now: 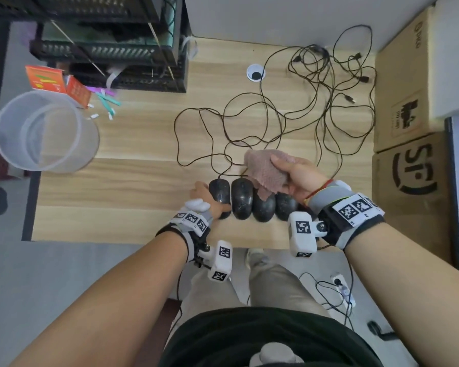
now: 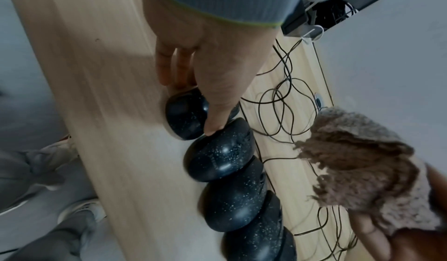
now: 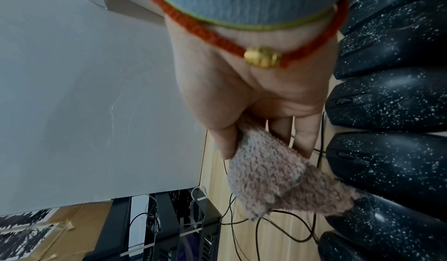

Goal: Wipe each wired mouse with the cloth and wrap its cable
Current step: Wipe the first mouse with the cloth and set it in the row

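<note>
Several black wired mice lie side by side near the front edge of the wooden table (image 1: pixel 117 197), their tops speckled with white dust. My left hand (image 1: pixel 208 198) grips the leftmost mouse (image 1: pixel 219 192) (image 2: pixel 185 116), thumb on its right side and fingers on its left. My right hand (image 1: pixel 297 178) (image 3: pixel 261 112) holds a fluffy pinkish-brown cloth (image 1: pixel 265 169) (image 2: pixel 358 167) (image 3: pixel 273 177) just above the third mouse (image 1: pixel 263 207); the cloth's lower corner hangs onto it. The mice's thin black cables (image 1: pixel 289 115) sprawl tangled across the far half of the table.
A clear plastic bucket (image 1: pixel 45 131) stands off the table's left edge. Black crates (image 1: pixel 117 54) sit at the back left, with orange packets (image 1: pixel 51 80) and cable ties (image 1: pixel 106 102) beside them. Cardboard boxes (image 1: pixel 411 107) line the right side. A grommet hole (image 1: pixel 256 72) lies at the back.
</note>
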Demonstrator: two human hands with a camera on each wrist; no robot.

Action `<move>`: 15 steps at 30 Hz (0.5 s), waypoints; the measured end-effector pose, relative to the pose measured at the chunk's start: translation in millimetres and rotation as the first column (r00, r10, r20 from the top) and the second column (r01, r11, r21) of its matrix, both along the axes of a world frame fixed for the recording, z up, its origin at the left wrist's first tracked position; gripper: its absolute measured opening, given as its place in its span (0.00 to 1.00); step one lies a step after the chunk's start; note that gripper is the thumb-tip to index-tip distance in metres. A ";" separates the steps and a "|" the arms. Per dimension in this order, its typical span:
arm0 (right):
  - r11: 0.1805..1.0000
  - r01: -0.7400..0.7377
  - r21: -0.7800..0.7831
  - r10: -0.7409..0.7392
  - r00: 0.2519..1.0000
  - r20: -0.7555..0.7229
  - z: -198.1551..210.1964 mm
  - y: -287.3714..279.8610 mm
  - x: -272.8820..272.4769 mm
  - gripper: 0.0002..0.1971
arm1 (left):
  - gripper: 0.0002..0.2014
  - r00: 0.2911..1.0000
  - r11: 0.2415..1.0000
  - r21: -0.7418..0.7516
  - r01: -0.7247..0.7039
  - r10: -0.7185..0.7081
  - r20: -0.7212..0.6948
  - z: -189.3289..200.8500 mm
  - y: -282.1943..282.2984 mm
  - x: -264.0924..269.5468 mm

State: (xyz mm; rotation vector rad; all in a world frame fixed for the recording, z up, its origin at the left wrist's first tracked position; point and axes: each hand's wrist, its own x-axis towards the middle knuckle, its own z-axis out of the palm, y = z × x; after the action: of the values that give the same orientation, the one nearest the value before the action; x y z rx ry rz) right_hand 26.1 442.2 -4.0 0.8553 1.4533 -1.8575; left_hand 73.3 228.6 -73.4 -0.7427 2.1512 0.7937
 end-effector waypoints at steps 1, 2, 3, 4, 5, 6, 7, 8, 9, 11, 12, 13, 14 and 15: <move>1.000 0.001 -0.002 -0.001 1.000 0.001 0.1 0.8 0.6 0.12 | 0.45 1.000 1.000 -0.013 0.014 -0.014 0.001 2.2 1.3 0.0; 1.000 0.000 -0.003 0.000 1.000 0.002 0.2 0.5 0.7 0.11 | 0.44 1.000 0.999 -0.029 0.025 -0.025 0.003 3.5 1.3 -0.6; 1.000 -0.001 -0.002 0.001 1.000 0.005 -0.2 0.2 0.6 0.10 | 0.43 0.999 0.999 -0.040 0.037 -0.037 0.000 4.4 0.8 -1.7; 1.000 0.002 0.002 -0.002 1.000 0.006 -0.1 0.2 0.6 0.09 | 0.41 0.999 0.998 -0.041 0.038 -0.038 0.000 6.0 1.2 -2.6; 1.000 0.005 0.006 -0.005 1.000 0.003 1.3 -0.4 0.6 0.09 | 0.39 0.999 0.998 -0.032 0.046 -0.046 0.000 8.1 0.8 -2.9; 1.000 0.001 0.013 -0.001 1.000 -0.002 2.5 -1.4 1.2 0.09 | 0.37 0.999 0.999 -0.015 0.039 -0.039 0.009 10.1 -0.2 -2.6; 1.000 -0.007 0.020 0.007 1.000 -0.006 3.6 -2.3 1.4 0.09 | 0.36 1.000 1.000 -0.002 0.028 -0.028 0.014 9.9 -2.3 -1.6; 1.000 -0.020 0.019 0.020 1.000 -0.011 4.8 -3.4 1.8 0.09 | 0.37 1.000 1.000 0.019 0.019 -0.020 0.021 8.7 -4.2 -0.4; 0.999 -0.034 0.012 0.034 0.999 -0.014 6.4 -4.7 2.5 0.09 | 0.37 0.999 0.999 0.043 0.016 -0.017 0.033 9.0 -6.8 1.4; 0.997 -0.073 0.001 0.073 0.997 -0.024 13.3 -9.4 2.3 0.09 | 0.34 1.000 0.993 0.115 -0.022 0.020 0.024 13.6 -14.0 2.9; 0.996 -0.092 -0.006 0.091 0.995 -0.027 16.1 -11.9 2.4 0.09 | 0.31 0.999 0.986 0.159 -0.045 0.042 0.018 15.0 -16.2 3.7; 0.994 -0.107 -0.001 0.107 0.994 -0.032 19.5 -14.9 2.3 0.08 | 0.28 0.998 0.979 0.195 -0.059 0.059 0.008 20.0 -18.2 3.8; 0.992 -0.128 0.019 0.129 0.991 -0.047 24.7 -19.4 0.7 0.07 | 0.24 0.997 0.973 0.220 -0.070 0.071 0.003 28.0 -21.1 1.6; 0.988 -0.147 0.042 0.149 0.987 -0.059 26.7 -23.0 0.4 0.05 | 0.19 0.997 0.964 0.254 -0.075 0.078 -0.003 35.8 -21.2 0.6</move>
State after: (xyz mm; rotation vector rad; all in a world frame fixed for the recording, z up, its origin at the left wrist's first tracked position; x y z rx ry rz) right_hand 26.4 419.2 22.8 0.6927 1.5506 -1.7653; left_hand 73.8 207.4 -37.6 -0.6901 1.9917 1.0934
